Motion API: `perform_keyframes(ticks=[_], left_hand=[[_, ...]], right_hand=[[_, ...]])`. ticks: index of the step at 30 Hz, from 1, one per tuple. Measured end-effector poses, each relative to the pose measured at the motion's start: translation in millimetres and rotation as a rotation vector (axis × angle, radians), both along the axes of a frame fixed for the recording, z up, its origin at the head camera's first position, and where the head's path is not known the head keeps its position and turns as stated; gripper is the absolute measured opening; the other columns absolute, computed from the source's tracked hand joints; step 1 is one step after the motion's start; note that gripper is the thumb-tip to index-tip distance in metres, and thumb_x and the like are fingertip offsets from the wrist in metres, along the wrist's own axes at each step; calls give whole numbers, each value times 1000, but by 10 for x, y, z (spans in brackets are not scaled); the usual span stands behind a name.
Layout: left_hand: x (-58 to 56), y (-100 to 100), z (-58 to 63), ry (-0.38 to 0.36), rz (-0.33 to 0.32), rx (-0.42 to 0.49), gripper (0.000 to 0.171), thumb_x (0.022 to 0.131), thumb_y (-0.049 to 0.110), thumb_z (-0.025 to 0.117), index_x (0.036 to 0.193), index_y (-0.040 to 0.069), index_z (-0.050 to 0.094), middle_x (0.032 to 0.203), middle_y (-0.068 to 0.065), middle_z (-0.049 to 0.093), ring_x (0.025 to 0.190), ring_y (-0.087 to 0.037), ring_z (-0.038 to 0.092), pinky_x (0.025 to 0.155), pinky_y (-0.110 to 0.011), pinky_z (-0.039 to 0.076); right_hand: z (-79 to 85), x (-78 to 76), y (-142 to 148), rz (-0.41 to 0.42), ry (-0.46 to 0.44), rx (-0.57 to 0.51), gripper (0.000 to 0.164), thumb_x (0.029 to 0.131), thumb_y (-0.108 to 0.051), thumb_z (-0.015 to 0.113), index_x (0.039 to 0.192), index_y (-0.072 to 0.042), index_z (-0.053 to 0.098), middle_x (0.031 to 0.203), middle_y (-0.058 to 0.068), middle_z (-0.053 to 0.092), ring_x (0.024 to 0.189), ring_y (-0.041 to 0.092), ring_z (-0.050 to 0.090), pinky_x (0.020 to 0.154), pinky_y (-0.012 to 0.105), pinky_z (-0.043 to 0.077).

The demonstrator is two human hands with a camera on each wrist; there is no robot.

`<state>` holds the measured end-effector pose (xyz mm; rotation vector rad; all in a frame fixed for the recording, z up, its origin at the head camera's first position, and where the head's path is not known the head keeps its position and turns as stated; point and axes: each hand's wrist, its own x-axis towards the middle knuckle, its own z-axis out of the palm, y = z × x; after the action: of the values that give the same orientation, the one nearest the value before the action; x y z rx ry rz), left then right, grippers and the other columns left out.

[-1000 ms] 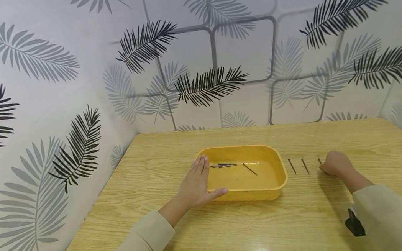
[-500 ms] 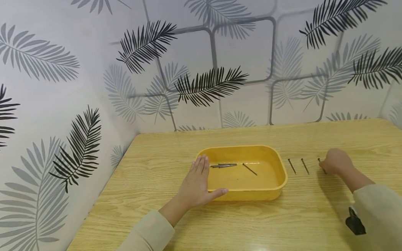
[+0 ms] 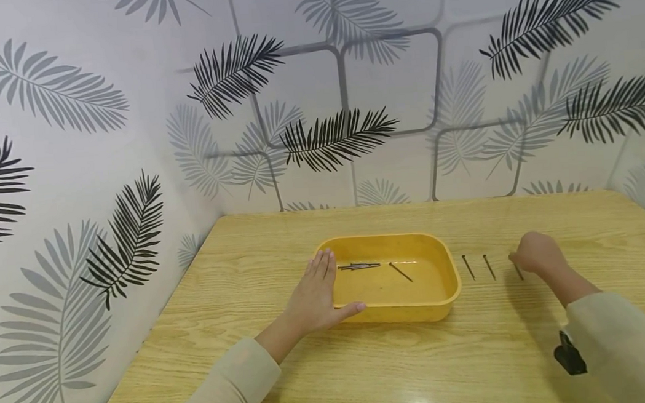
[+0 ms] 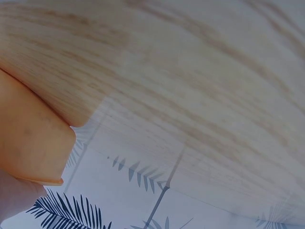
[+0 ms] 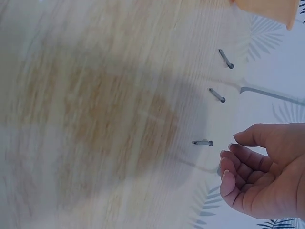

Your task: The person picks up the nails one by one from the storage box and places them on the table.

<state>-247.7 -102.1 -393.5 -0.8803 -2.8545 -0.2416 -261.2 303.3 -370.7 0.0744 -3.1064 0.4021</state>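
My left hand (image 3: 313, 297) rests on the left end of a yellow tray (image 3: 396, 313), fingers straight along its rim and thumb over the front rim. Inside lie a small bunch of nails (image 3: 358, 266) and a single slanted nail (image 3: 401, 272). On the table to the right, a row holds a first nail (image 3: 469, 268), a second nail (image 3: 490, 267) and a third nail (image 3: 519, 271). My right hand (image 3: 539, 255) hovers by the third nail's head. In the right wrist view, that nail (image 5: 202, 143) lies apart from the loosely curled fingers (image 5: 228, 183), with a gap between thumb and forefinger.
The wooden table (image 3: 366, 371) runs back to a leaf-patterned wall (image 3: 394, 98), with another wall (image 3: 66, 180) along the left. A small black object (image 3: 569, 356) shows beside the right sleeve. The tray's side (image 4: 33, 129) appears in the left wrist view.
My right hand has let go of the third nail and lifted slightly up and away, so more of that nail shows. My left hand and the tray have stayed still.
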Motion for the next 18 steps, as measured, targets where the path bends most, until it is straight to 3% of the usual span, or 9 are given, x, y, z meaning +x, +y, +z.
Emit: perform_keyframes(ticks=[7, 18], left_hand=[[-5, 3, -5, 9, 0, -7, 122, 72, 86, 2, 144, -11, 15, 152, -25, 14, 143, -36, 13, 117, -45, 15], [-16, 6, -24, 2, 8, -6, 125, 68, 88, -2, 144, -10, 14, 153, -24, 13, 143, -36, 12, 117, -45, 14]], right_hand=[[84, 32, -134, 35, 53, -57, 40, 77, -10, 44, 44, -21, 27, 45, -11, 18, 48, 6, 15, 49, 24, 24], [183, -13, -273, 23, 30, -91, 43, 83, -10, 46, 44, -19, 30, 43, -10, 22, 44, 5, 17, 48, 24, 26]])
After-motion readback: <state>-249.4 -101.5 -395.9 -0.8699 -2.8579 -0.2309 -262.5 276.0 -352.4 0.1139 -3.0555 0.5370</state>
